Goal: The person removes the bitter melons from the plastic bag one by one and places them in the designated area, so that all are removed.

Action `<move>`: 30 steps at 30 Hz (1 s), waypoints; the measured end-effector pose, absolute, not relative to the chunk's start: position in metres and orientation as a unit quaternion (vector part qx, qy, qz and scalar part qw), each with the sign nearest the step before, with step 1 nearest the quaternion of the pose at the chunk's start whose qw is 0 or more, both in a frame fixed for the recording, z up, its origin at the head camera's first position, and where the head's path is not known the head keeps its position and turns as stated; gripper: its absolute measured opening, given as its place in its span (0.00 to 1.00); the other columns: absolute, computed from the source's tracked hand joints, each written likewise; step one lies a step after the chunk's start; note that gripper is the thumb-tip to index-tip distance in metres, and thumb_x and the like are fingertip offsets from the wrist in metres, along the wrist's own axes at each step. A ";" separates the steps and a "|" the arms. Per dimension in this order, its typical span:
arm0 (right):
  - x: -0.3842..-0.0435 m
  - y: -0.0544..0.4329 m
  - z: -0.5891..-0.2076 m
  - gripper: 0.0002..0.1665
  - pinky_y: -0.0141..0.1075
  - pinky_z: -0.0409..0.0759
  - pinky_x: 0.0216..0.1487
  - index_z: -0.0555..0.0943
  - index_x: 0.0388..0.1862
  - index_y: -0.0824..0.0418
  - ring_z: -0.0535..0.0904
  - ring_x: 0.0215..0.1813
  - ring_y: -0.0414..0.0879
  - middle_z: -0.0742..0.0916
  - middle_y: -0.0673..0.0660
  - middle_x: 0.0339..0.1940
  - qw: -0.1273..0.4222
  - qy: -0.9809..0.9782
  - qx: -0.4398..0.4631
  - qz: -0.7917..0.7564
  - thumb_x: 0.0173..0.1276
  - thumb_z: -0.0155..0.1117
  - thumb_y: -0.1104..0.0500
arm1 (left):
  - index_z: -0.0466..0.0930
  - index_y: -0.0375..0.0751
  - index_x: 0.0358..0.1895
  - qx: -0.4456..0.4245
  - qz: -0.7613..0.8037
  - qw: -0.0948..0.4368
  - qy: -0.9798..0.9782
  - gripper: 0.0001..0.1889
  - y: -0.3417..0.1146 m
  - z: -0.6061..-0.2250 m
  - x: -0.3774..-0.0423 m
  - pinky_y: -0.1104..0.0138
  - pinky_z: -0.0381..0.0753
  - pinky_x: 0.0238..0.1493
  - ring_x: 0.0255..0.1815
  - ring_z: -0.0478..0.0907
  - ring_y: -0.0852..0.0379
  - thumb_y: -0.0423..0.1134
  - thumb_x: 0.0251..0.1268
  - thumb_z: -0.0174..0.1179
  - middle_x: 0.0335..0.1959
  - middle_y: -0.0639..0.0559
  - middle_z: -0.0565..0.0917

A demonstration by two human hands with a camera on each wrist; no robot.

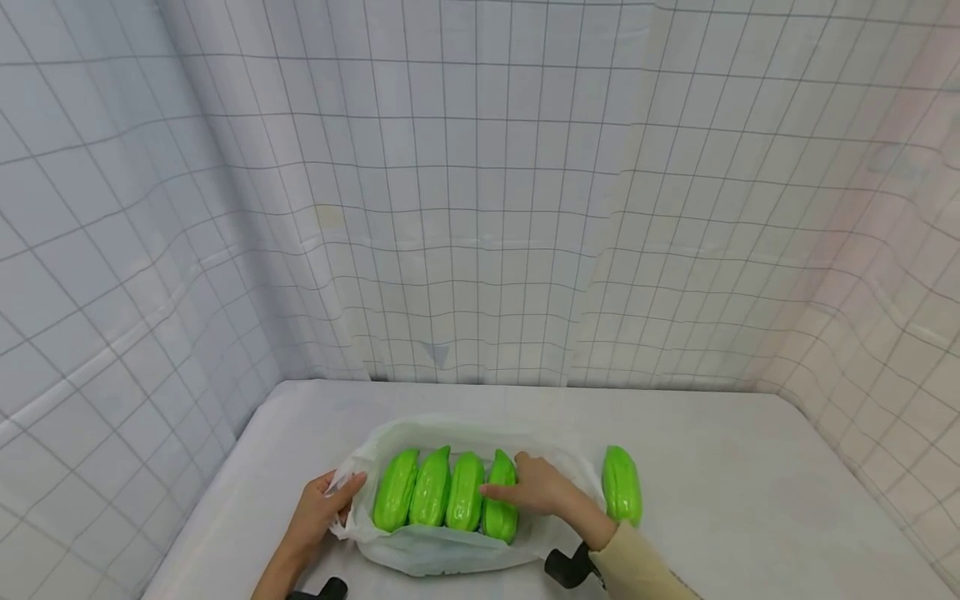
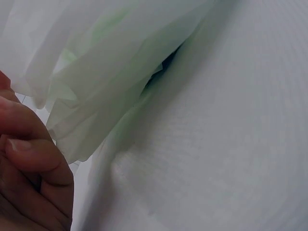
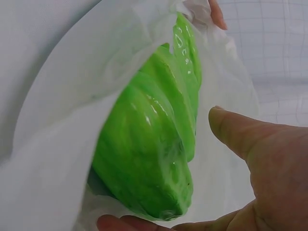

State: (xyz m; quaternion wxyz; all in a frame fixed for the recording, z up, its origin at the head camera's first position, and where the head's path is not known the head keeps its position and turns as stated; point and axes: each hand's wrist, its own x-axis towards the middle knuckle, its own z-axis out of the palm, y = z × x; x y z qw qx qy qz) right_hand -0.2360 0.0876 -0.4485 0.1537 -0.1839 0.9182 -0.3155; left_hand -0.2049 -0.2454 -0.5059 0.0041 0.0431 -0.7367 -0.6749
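Both hands on the bag, left one pinching, right one spread over the green pieces
So the left hand (image 1: 324, 512) has the left rim of the white plastic bag (image 1: 450, 552) between its thumb and curled fingers, arm angled up from the lower left. The right hand (image 1: 536, 486) slants in over the right side, pretty wide open, thumb stuck out and not gripping anything. Four glossy green pieces (image 1: 431, 490) sit side by side in the bag; a fifth green piece (image 1: 622, 485) lies on the desk (image 1: 735, 467), just right of it.
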 end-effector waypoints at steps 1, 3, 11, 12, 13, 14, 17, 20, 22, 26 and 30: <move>-0.236 0.087 -0.450 0.49 0.43 0.75 0.31 0.66 0.56 0.81 0.75 0.34 0.50 0.80 0.68 0.38 0.153 0.918 -0.184 -0.317 0.62 0.63 0.36 | 0.72 0.35 0.28 0.042 -0.675 0.004 -0.737 0.14 -0.246 -0.506 -0.205 0.68 0.68 0.16 0.10 0.63 0.60 0.41 0.69 0.57 0.10 0.52 0.66; -0.236 0.087 -0.451 0.49 0.43 0.75 0.31 0.66 0.56 0.82 0.74 0.35 0.50 0.80 0.68 0.39 0.151 0.917 -0.183 -0.320 0.62 0.63 0.37 | 0.72 0.35 0.28 0.038 -0.676 0.003 -0.736 0.14 -0.246 -0.506 -0.205 0.68 0.68 0.15 0.10 0.63 0.60 0.40 0.69 0.57 0.10 0.52 0.66; -0.233 0.085 -0.453 0.45 0.39 0.72 0.25 0.66 0.53 0.82 0.73 0.28 0.48 0.76 0.59 0.28 0.152 0.909 -0.184 -0.342 0.62 0.64 0.40 | 0.73 0.34 0.28 0.040 -0.673 0.009 -0.738 0.14 -0.246 -0.506 -0.205 0.68 0.68 0.15 0.10 0.64 0.60 0.41 0.69 0.57 0.09 0.52 0.66; -0.233 0.085 -0.453 0.45 0.39 0.72 0.25 0.66 0.53 0.81 0.73 0.28 0.48 0.75 0.59 0.27 0.153 0.908 -0.183 -0.343 0.62 0.64 0.40 | 0.73 0.34 0.28 0.041 -0.673 0.009 -0.738 0.14 -0.246 -0.506 -0.205 0.68 0.68 0.15 0.11 0.64 0.60 0.41 0.69 0.58 0.10 0.52 0.66; -0.233 0.085 -0.454 0.45 0.39 0.72 0.25 0.66 0.53 0.82 0.73 0.28 0.48 0.75 0.59 0.27 0.154 0.908 -0.180 -0.345 0.62 0.64 0.40 | 0.73 0.34 0.28 0.042 -0.673 0.010 -0.738 0.14 -0.246 -0.506 -0.204 0.68 0.68 0.15 0.11 0.64 0.60 0.41 0.69 0.58 0.10 0.52 0.66; -0.233 0.085 -0.455 0.45 0.39 0.72 0.24 0.66 0.53 0.82 0.72 0.28 0.48 0.75 0.58 0.27 0.154 0.908 -0.178 -0.347 0.62 0.64 0.40 | 0.74 0.34 0.29 0.044 -0.674 0.009 -0.737 0.13 -0.246 -0.507 -0.205 0.68 0.68 0.15 0.11 0.64 0.60 0.41 0.69 0.57 0.10 0.52 0.66; -0.232 0.085 -0.458 0.46 0.38 0.71 0.24 0.65 0.53 0.82 0.72 0.27 0.47 0.75 0.58 0.26 0.154 0.907 -0.173 -0.352 0.62 0.65 0.40 | 0.74 0.33 0.30 0.045 -0.676 0.008 -0.735 0.13 -0.245 -0.507 -0.204 0.68 0.68 0.15 0.11 0.64 0.60 0.40 0.69 0.57 0.10 0.52 0.66; -0.232 0.085 -0.459 0.46 0.38 0.70 0.23 0.65 0.52 0.82 0.72 0.26 0.47 0.74 0.58 0.26 0.150 0.905 -0.173 -0.359 0.61 0.65 0.41 | 0.75 0.32 0.31 0.044 -0.676 0.008 -0.735 0.13 -0.245 -0.507 -0.204 0.68 0.68 0.15 0.11 0.64 0.60 0.41 0.69 0.57 0.10 0.53 0.66; -0.232 0.085 -0.460 0.46 0.37 0.70 0.23 0.65 0.52 0.82 0.72 0.26 0.47 0.74 0.58 0.26 0.148 0.904 -0.172 -0.363 0.61 0.66 0.41 | 0.75 0.32 0.31 0.042 -0.676 0.009 -0.736 0.14 -0.245 -0.506 -0.204 0.68 0.67 0.15 0.11 0.64 0.60 0.41 0.69 0.57 0.10 0.53 0.66; -0.232 0.084 -0.461 0.46 0.37 0.71 0.22 0.64 0.52 0.83 0.72 0.25 0.47 0.75 0.58 0.26 0.143 0.903 -0.169 -0.368 0.61 0.66 0.41 | 0.75 0.32 0.31 0.042 -0.676 0.009 -0.735 0.13 -0.245 -0.507 -0.204 0.69 0.67 0.15 0.11 0.64 0.60 0.40 0.69 0.57 0.10 0.53 0.66; -0.232 0.084 -0.462 0.46 0.37 0.71 0.21 0.64 0.51 0.83 0.72 0.24 0.47 0.75 0.59 0.25 0.138 0.903 -0.168 -0.371 0.61 0.66 0.41 | 0.74 0.33 0.30 0.043 -0.678 0.009 -0.734 0.13 -0.245 -0.507 -0.205 0.69 0.67 0.15 0.10 0.64 0.60 0.40 0.69 0.57 0.10 0.52 0.66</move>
